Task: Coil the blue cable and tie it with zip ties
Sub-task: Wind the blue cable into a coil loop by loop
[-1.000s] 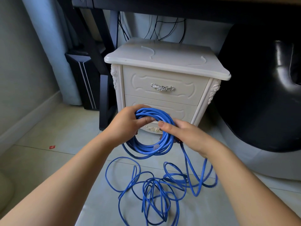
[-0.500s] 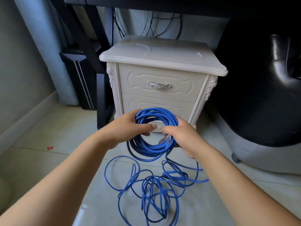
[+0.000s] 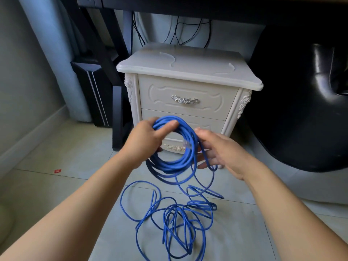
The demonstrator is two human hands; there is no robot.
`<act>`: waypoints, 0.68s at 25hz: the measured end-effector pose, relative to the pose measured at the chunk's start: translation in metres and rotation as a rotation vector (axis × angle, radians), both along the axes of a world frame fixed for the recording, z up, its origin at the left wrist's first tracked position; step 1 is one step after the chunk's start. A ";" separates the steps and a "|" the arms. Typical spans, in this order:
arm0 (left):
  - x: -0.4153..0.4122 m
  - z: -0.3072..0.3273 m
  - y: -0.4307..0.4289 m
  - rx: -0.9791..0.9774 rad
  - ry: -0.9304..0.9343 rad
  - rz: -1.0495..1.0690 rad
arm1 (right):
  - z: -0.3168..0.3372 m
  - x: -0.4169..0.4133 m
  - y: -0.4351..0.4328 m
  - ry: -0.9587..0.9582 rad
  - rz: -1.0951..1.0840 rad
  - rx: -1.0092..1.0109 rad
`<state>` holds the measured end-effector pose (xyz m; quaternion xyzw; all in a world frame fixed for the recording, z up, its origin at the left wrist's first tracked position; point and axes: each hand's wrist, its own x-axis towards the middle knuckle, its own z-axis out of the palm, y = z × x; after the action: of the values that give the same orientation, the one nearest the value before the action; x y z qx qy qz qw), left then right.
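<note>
Right hand [image 3: 216, 149] has let go and eased a little to the right of the coil since half a second ago; its fingers are spread, and one strand crosses them unpinched. Left hand [image 3: 145, 140] grips the blue cable [image 3: 169, 163] at the coil's top left, thumb over the loops, with the ring hanging upright. The uncoiled rest trails down to the near floor [image 3: 75, 185], closer to the right hand. Both drawers of the nightstand [image 3: 188, 87] are closed, so their contents are hidden.

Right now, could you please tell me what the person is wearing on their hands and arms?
Nothing: the left hand and right hand are bare, with no gloves, rings, watch or bracelet showing, and no sleeve appears anywhere up to the picture's edge.
</note>
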<state>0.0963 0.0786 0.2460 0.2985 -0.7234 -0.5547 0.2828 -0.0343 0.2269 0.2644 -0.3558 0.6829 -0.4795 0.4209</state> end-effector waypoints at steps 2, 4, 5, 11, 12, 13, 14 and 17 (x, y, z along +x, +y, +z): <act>0.001 -0.003 -0.007 0.137 0.075 0.122 | -0.003 0.001 0.003 -0.019 0.030 0.064; -0.001 -0.008 -0.005 0.206 0.107 0.191 | -0.012 0.012 0.000 0.036 0.048 0.102; -0.002 -0.009 -0.001 0.241 0.129 0.223 | -0.016 0.019 -0.003 0.057 0.035 0.099; -0.013 -0.017 0.032 0.521 0.213 0.321 | -0.034 0.036 -0.021 -0.063 -0.454 -0.170; -0.014 -0.018 0.036 0.538 0.215 0.297 | -0.033 0.035 -0.022 -0.082 -0.491 -0.198; -0.014 -0.019 0.038 0.531 0.199 0.271 | -0.032 0.034 -0.022 -0.084 -0.510 -0.217; -0.014 -0.020 0.039 0.500 0.157 0.245 | -0.032 0.033 -0.021 -0.064 -0.521 -0.224; -0.010 -0.019 0.036 0.422 0.028 0.145 | -0.029 0.021 -0.018 0.141 -0.552 -0.179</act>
<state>0.0859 0.1148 0.2268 0.3948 -0.5639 -0.6759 0.2632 -0.0137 0.2092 0.2349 -0.2248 0.7364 -0.6083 0.1929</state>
